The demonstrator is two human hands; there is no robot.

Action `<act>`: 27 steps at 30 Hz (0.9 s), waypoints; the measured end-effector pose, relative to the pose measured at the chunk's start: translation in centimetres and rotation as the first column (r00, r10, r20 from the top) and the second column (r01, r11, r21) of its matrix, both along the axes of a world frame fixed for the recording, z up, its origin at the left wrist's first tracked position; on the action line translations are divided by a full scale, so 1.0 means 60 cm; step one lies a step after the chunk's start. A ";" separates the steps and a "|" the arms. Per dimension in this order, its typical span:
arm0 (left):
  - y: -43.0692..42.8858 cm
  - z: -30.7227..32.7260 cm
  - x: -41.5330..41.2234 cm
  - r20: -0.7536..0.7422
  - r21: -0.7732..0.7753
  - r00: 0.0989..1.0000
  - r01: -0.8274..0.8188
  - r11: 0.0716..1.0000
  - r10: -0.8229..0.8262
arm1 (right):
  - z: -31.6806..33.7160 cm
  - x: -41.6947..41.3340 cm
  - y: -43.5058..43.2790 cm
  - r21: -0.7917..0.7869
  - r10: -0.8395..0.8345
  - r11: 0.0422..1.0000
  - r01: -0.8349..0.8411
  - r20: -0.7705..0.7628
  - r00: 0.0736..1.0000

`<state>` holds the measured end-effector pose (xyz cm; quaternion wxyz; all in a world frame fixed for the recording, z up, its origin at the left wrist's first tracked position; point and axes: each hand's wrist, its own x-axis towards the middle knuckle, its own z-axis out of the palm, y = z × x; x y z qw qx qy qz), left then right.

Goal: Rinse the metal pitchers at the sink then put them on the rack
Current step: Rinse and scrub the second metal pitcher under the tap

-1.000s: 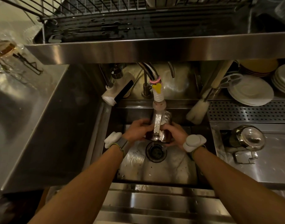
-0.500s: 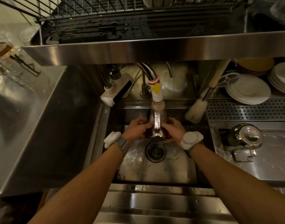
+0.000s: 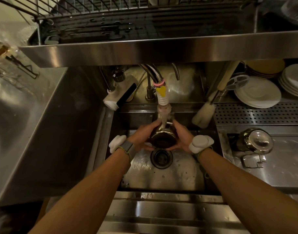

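Two hands hold one metal pitcher [image 3: 163, 140] in the middle of the frame, over the sink [image 3: 161, 179] and just above the drain [image 3: 161, 158]. The left hand [image 3: 141, 135] curls round its left side and the right hand [image 3: 182, 137] curls round its right side, so the fingers of both are clamped on it. The pitcher is tipped with one round end facing us. I cannot tell if that is the mouth or the bottom. Water [image 3: 163, 122] from the tap [image 3: 162, 100] runs onto its far side.

What could go wrong? The pitcher is wet and shiny, so I think it could slip and bang down into the sink. Water hitting the metal could splash onto the bench [image 3: 288, 166]. The rack [image 3: 111, 7] is high at the top of the frame, behind a steel edge, so lifting the pitcher up could knock it on that edge or on the tap.

Counting:
- one pitcher in the hands
- one second pitcher [image 3: 254, 141] lying on its side on the bench at the right
- one running tap
- one drain
- one brush [image 3: 204, 114]
- two wrist bands [image 3: 200, 143]
- three piles of plates [image 3: 258, 93] at the upper right (I cannot count the plates in each pile)
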<state>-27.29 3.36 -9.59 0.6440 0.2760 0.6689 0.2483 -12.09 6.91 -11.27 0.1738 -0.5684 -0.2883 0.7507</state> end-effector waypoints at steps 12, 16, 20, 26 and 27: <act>0.003 -0.029 0.005 -0.157 0.171 0.984 -0.063 0.983 0.090 | 0.021 -0.005 0.014 0.248 -0.268 0.936 0.249 0.045 0.962; 0.000 -0.012 0.013 -0.228 0.219 0.970 -0.031 0.975 0.082 | 0.019 -0.021 0.021 0.304 -0.324 0.907 0.292 0.061 0.944; -0.002 0.000 -0.019 -0.231 0.126 0.960 -0.129 0.984 0.155 | 0.015 -0.021 0.022 0.222 -0.394 0.902 0.371 0.067 0.917; -0.007 -0.014 -0.052 -0.294 0.112 0.942 -0.135 0.984 0.163 | 0.001 0.011 0.017 0.172 -0.523 0.843 0.509 0.047 0.851; -0.007 -0.015 -0.053 -0.294 0.121 0.943 -0.127 0.984 0.158 | 0.001 0.009 0.023 0.168 -0.539 0.833 0.527 0.039 0.841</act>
